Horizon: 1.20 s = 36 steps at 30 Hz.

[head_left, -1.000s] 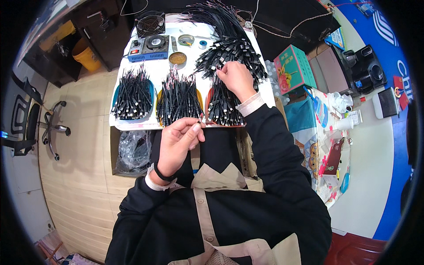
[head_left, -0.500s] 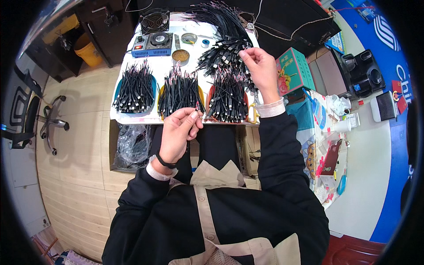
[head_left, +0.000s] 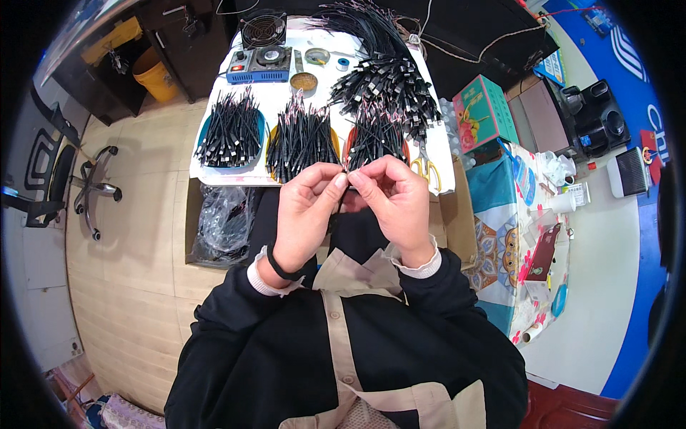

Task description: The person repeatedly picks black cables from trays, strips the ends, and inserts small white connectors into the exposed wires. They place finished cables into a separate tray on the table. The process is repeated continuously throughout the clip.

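My left hand (head_left: pixel 309 211) and my right hand (head_left: pixel 394 207) are together just off the table's front edge. Thumb and fingers of both pinch the thin wire end of a short black cable (head_left: pixel 344 171), whose rest is mostly hidden by the hands. Beyond them, bundles of black cables with pinkish wire ends fill a blue tray (head_left: pixel 201 127), a yellow tray (head_left: pixel 270 151) and a red-orange tray (head_left: pixel 348 145). A larger heap of black cables with plugs (head_left: pixel 386 86) lies behind the right tray. Yellow-handled scissors (head_left: pixel 427 171) rest right of my right hand.
On the white table (head_left: pixel 225 176) stand a blue heating unit (head_left: pixel 259 66), a black fan (head_left: pixel 262 31), a round tin (head_left: pixel 304 82), a glass dish (head_left: pixel 317 56) and a solder spool (head_left: pixel 343 63). A green box (head_left: pixel 486 114) is right; a clear plastic bag (head_left: pixel 223 218) is below the table.
My right hand has come from the cable heap down and left to meet my left hand. The left hand has moved slightly right. The head view has shifted a little.
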Motion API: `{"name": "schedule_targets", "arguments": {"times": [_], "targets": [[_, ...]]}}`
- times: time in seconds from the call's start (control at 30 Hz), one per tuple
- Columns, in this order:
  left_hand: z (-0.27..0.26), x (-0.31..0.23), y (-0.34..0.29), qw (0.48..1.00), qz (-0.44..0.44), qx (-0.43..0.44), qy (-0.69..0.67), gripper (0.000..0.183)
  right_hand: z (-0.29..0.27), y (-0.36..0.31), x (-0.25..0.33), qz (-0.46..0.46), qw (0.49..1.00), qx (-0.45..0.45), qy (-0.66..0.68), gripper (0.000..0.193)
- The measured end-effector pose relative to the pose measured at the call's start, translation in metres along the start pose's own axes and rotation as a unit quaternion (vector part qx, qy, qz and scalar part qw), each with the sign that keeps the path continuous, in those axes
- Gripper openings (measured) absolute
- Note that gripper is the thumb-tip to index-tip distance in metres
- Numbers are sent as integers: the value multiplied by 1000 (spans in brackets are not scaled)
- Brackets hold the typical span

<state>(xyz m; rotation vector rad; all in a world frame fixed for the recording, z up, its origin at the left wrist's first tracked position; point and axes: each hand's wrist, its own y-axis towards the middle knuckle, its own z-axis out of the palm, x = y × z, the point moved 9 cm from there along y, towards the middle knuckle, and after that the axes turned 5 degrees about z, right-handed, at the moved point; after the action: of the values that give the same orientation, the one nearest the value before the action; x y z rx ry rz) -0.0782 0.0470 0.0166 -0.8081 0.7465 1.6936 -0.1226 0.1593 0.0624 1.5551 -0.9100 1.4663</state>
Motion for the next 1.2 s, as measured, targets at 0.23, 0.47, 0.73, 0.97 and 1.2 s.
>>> {"name": "schedule_targets", "arguments": {"times": [0.23, 0.47, 0.73, 0.97, 1.2], "targets": [[5, -12, -13, 999, 8, 44, -4, 15, -2, -11, 12, -33, 999, 6, 37, 10], [12, -25, -26, 986, 77, 25, 144, 15, -1, -25, 18, -58, 998, -28, -13, 6], [14, -11, -28, 996, -42, 76, -15, 16, 13, -25, -28, 181, 925, 104, 318, 10], [25, 1, -36, 965, -162, 107, -178, 16, 9, -26, -23, 101, 938, 100, 315, 10], [21, -29, -33, 969, 127, 47, 208, 19, -5, -39, 13, -147, 984, -66, 70, 7]]}}
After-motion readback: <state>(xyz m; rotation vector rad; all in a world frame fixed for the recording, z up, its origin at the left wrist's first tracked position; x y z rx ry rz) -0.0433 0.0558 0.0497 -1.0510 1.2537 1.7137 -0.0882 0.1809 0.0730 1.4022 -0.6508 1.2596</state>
